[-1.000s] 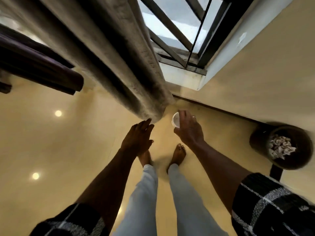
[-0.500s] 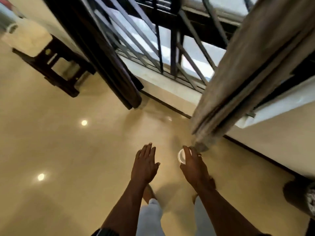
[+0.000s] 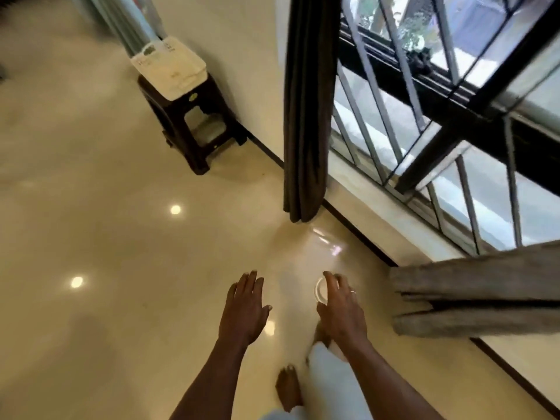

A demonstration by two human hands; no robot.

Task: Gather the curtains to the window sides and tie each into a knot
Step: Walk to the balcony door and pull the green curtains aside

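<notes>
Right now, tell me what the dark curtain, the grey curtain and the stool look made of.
Dark curtain: likely heavy cloth, matte, hanging in deep straight folds. Grey curtain: thicker, fuzzy cloth, perhaps velvet or chenille, its nap catching light unevenly. Stool: probably moulded plastic, dark brown, slightly glossy, with one-piece legs and cut-outs.

Daylight enters through the window [image 3: 485, 201] at upper right, bright and slightly washed out. The glossy floor [image 3: 106, 328] carries round glare spots at left and a pale sheen below the dark curtain [image 3: 306, 116]. Straight lines lean toward the edges; the grey curtain [image 3: 485, 298] at right is blurred.
</notes>
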